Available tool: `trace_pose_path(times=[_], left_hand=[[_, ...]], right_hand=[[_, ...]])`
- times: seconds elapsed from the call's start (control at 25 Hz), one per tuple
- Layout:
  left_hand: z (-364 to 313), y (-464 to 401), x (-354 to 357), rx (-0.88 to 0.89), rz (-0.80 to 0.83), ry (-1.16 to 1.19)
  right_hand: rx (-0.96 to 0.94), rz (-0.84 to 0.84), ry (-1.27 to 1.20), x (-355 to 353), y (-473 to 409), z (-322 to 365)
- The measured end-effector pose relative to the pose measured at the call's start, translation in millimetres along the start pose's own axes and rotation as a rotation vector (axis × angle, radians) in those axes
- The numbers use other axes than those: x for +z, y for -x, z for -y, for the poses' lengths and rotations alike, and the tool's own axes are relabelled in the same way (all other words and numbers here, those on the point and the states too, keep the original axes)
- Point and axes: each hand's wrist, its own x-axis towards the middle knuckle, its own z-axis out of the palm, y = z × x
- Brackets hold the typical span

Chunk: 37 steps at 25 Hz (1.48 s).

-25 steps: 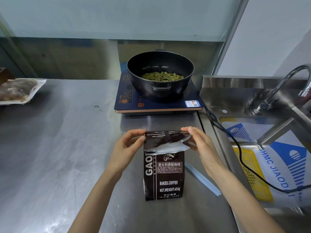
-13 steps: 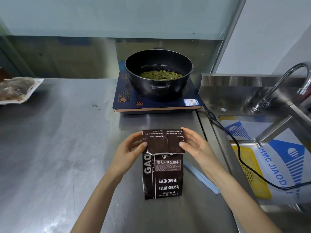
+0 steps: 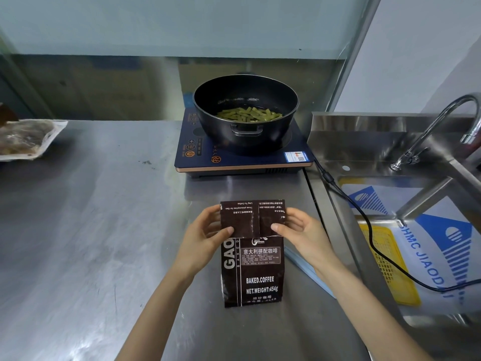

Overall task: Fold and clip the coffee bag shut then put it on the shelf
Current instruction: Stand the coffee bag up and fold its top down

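Observation:
A dark brown coffee bag (image 3: 256, 277) stands upright on the steel counter, its label facing me. Its top flap is folded down over the front, flat against the bag. My left hand (image 3: 205, 237) pinches the flap's left edge, thumb on the front. At the flap's right edge my right hand (image 3: 299, 234) does the same. A long pale blue clip stick (image 3: 308, 274) lies on the counter just right of the bag, partly hidden under my right forearm. No shelf is in view.
Behind the bag an induction cooker (image 3: 242, 158) carries a black pot (image 3: 246, 110) of green beans. Its black cable (image 3: 364, 220) runs right into the sink (image 3: 364, 142), which has a tap (image 3: 437, 126) and a yellow basket (image 3: 390, 264). A sealed food pack (image 3: 26, 139) lies far left.
The bag's open top, held up and spread one second ago, has been folded down forward and pressed flat. Both hands slid down with the flap.

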Motion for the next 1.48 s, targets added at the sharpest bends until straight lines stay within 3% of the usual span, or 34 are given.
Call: trace_pose_path(times=[0.36, 0.56, 0.76, 0.88, 1.08, 1.28, 1.48], left_hand=[[3.5, -3.6, 4.5, -0.008, -0.085, -0.03], [2.1, -3.1, 2.8, -0.027, -0.047, -0.019], [2.6, -3.7, 1.9, -0.037, -0.013, 0.01], [2.3, -4.2, 2.6, -0.032, -0.011, 0.006], [2.8, -6.2, 2.9, -0.039, -0.019, -0.018], [3.7, -6.6, 4.1, -0.052, -0.028, -0.019], [2.5, -6.6, 5.4, -0.033, -0.044, -0.032]], right_hand=[[0.025, -0.126, 0.003, -0.4, -1.7, -4.5], [0.003, -0.122, 0.012, -0.3, -3.8, -5.8], [-0.04, -0.012, 0.058, -5.8, -2.4, -8.8], [-0.079, -0.053, 0.078, -16.0, -2.3, -15.1], [-0.019, -0.15, 0.328, -37.9, -1.4, -47.3], [0.113, -0.038, 0.686, -42.3, 7.3, -84.6], [0.149, -0.019, 0.815, -39.0, 8.0, -96.3]])
